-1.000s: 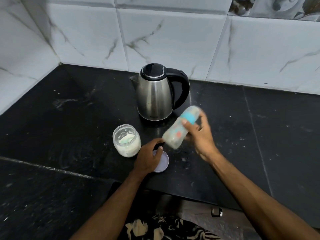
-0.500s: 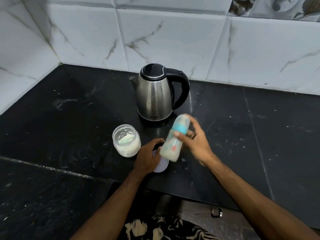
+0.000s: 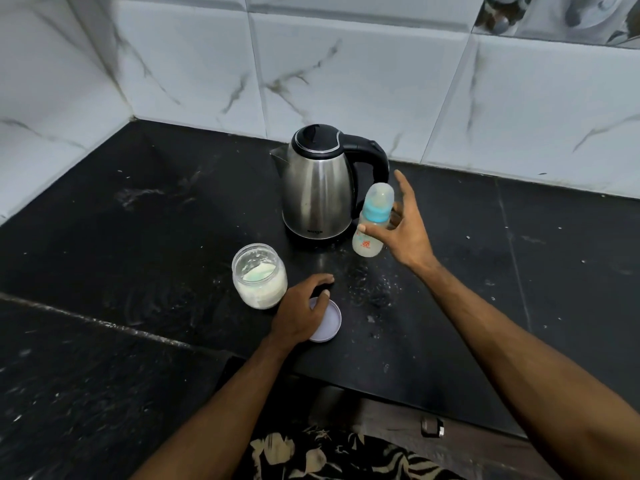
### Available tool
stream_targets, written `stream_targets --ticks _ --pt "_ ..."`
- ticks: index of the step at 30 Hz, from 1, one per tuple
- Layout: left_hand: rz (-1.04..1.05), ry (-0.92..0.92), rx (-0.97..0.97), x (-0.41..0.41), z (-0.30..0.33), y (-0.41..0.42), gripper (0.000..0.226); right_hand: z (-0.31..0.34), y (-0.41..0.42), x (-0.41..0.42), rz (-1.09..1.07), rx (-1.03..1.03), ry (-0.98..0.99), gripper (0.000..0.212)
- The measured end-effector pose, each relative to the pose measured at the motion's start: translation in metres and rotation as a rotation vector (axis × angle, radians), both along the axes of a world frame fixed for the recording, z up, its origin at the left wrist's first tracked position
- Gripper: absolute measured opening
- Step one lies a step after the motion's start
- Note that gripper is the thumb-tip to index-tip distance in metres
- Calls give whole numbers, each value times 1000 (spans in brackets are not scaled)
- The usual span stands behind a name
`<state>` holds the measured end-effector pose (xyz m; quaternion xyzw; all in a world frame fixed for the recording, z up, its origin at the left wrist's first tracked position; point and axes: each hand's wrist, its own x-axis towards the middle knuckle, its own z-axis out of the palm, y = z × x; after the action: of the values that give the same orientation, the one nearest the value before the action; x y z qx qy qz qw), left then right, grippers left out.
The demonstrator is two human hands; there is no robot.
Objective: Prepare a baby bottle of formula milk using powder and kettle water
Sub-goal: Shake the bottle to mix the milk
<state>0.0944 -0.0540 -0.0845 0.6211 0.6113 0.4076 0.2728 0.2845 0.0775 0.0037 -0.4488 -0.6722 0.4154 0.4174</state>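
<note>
The baby bottle [image 3: 367,245], with cloudy milk inside and a blue collar under a clear cap, stands upright just right of the steel kettle [image 3: 317,195]. My right hand [image 3: 403,233] holds it loosely: the thumb lies on its front, some fingers are behind it and the index finger is lifted away. An open glass jar of white powder [image 3: 259,282] sits in front of the kettle, to its left. My left hand [image 3: 299,315] lies curled over the jar's white lid [image 3: 329,323], which is flat on the black counter [image 3: 156,237].
White marble-look tiles [image 3: 346,81] wall the counter at the back and left. A raised seam [image 3: 104,323] crosses the counter's left part. The front edge runs below my arms, with patterned cloth [image 3: 329,455] beneath. Powder specks dot the counter around the lid.
My right hand swung the tilted bottle upright and moved it back beside the kettle, then loosened its fingers. My left hand has stayed on the lid.
</note>
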Motion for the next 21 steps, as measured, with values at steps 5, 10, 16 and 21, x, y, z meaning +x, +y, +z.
stream_targets --ticks 5,10,16,21 --pt "-5 2 -12 0 -1 1 32 -19 -2 -6 21 -20 -33 115" --pt "-24 -7 -14 -2 0 2 31 -30 -7 -11 31 -23 -83 121" --pt "-22 -41 -75 -3 9 3 27 -35 -10 -13 37 -37 -99 120" --pt "-11 112 -160 2 25 -9 36 -33 -28 -10 21 -89 -38 131"
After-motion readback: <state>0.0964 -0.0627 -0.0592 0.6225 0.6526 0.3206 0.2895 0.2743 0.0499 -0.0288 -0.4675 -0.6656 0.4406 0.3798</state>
